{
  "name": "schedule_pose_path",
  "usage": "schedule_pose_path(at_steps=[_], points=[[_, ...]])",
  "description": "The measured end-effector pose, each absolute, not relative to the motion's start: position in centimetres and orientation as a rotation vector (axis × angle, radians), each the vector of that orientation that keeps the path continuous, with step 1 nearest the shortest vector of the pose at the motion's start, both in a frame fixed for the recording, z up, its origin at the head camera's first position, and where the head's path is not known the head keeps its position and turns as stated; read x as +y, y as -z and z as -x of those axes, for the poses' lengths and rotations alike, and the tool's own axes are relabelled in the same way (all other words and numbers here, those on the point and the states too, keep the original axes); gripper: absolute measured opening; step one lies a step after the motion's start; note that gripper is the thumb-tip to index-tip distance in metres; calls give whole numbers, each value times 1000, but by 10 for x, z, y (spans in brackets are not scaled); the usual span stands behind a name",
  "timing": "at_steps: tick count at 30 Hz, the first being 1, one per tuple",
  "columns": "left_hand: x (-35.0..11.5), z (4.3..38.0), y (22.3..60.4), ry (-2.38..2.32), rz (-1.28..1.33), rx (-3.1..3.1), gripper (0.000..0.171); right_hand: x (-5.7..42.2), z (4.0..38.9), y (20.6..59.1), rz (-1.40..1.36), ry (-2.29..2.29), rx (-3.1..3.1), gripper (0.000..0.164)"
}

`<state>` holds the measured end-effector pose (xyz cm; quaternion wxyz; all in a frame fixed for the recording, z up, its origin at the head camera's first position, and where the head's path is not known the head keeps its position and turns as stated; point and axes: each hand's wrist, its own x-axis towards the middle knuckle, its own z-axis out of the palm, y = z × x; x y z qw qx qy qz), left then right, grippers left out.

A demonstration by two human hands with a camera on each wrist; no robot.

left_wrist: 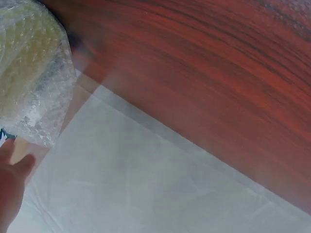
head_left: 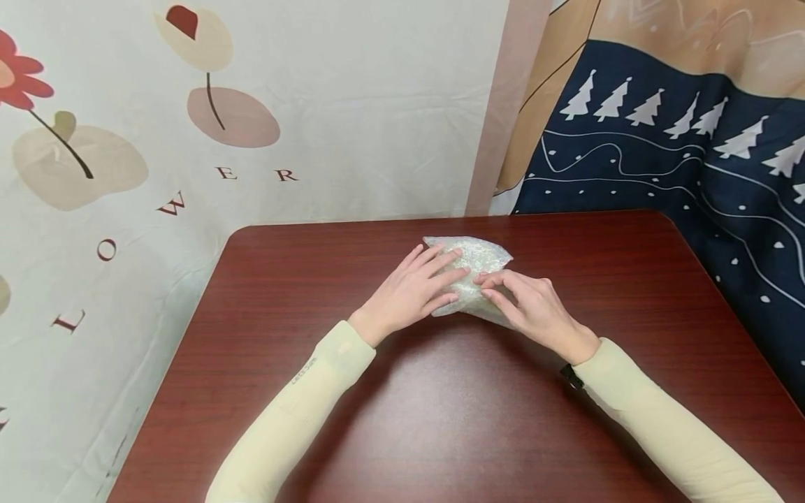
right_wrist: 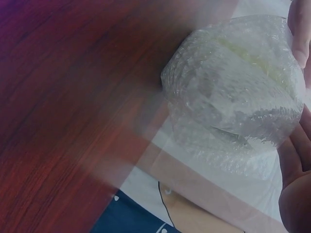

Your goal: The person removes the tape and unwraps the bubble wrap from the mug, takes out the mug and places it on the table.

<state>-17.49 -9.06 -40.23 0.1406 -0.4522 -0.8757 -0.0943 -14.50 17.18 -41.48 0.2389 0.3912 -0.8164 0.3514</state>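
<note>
A bundle of clear bubble wrap (head_left: 481, 253) lies toward the far side of the table. Something yellowish shows through the wrap (left_wrist: 29, 63) in the left wrist view; its kind cannot be made out. My left hand (head_left: 409, 290) rests on the bundle's left side, fingers straight and spread. From the right, my right hand (head_left: 534, 307) pinches at the wrap's surface with thumb and curled fingers. A flap of the wrap runs beneath that hand. The wrapped bundle (right_wrist: 233, 82) looks rounded and layered in the right wrist view, with parts of a hand along the right edge.
The dark red wooden table (head_left: 415, 419) has rounded far corners. Behind it hang a pale cloth (head_left: 365, 105) with flower prints and letters and a dark blue cloth (head_left: 629, 154) with white trees.
</note>
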Motion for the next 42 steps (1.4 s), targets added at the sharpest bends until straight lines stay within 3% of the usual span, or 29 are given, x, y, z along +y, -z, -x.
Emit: schedule_pose_path(at_steps=[11, 19, 42], points=[[-95, 173, 413, 453, 1534, -2036, 27, 173, 144, 415, -1055, -1027, -2255, 27], [-98, 173, 422, 483, 1524, -2070, 36, 172, 146, 415, -1054, -1017, -2229, 27], [-90, 176, 418, 603, 1462, -2095, 16, 171, 146, 412, -931, -1210, -2233, 25]])
